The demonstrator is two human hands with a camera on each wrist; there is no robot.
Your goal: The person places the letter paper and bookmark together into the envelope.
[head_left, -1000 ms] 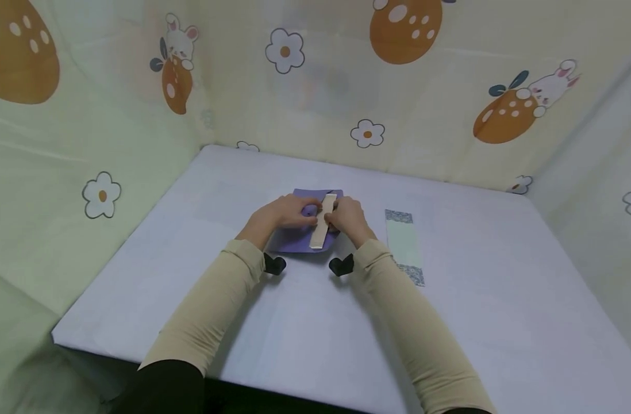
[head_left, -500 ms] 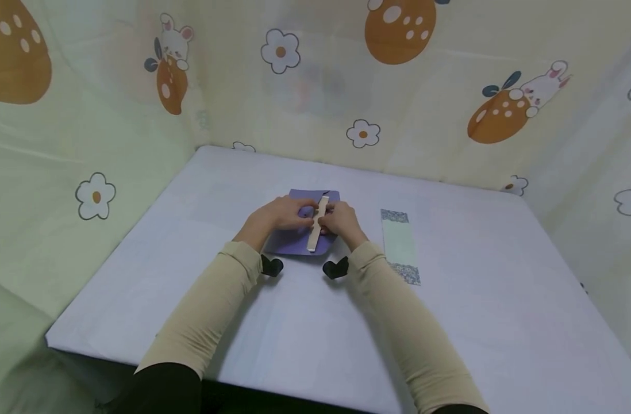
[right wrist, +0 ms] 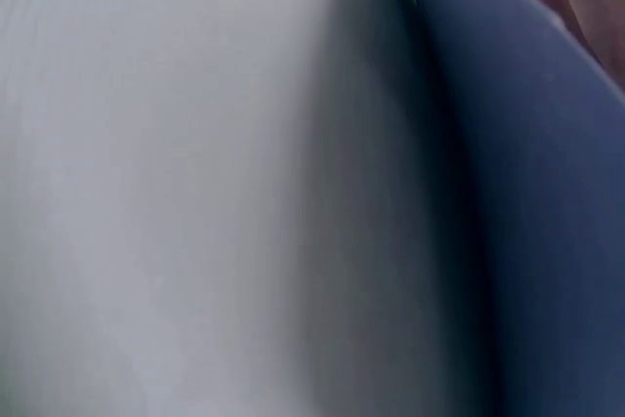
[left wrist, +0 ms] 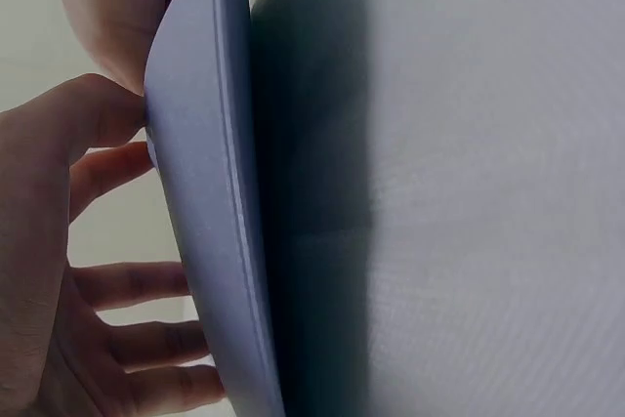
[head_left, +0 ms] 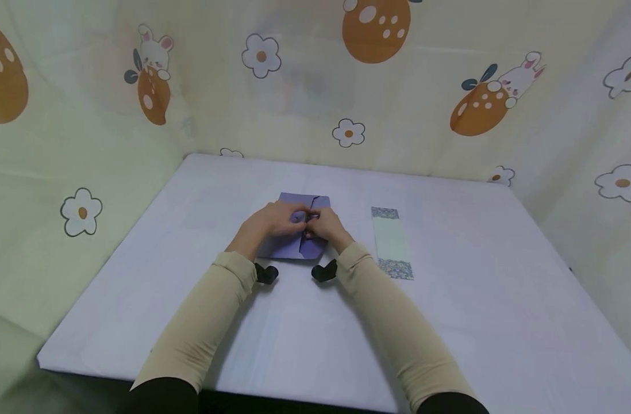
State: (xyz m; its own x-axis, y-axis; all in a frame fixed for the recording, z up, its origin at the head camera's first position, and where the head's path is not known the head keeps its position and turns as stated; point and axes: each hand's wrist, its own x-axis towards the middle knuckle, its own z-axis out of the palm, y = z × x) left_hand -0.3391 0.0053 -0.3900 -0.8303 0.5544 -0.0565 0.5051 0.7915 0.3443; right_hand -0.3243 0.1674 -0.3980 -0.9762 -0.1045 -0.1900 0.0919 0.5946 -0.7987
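Note:
A purple envelope (head_left: 281, 247) lies on the white table, with a folded-over flap (head_left: 312, 248) along its right side. Across its left part reaches my left hand (head_left: 271, 220), thumb and fingertips touching the middle near the flap's edge. In the left wrist view, the spread fingers (left wrist: 146, 341) touch the purple surface (left wrist: 220, 192). My right hand (head_left: 330, 227) has curled fingers that pinch at the flap's edge, close to the left fingertips. What lies between the fingertips is hidden. In the right wrist view, the purple side (right wrist: 547, 192) covers most of the hand.
A pale green strip (head_left: 391, 238) with patterned grey ends lies to the right of the envelope. The white table (head_left: 476, 287) meets patterned curtains (head_left: 315, 86) at the back and sides. Black wrist mounts (head_left: 266, 274) hang below both sleeves.
The cream strip that stood between my hands on the envelope has gone from sight, and the purple flap now lies folded over there. The head view has shifted slightly.

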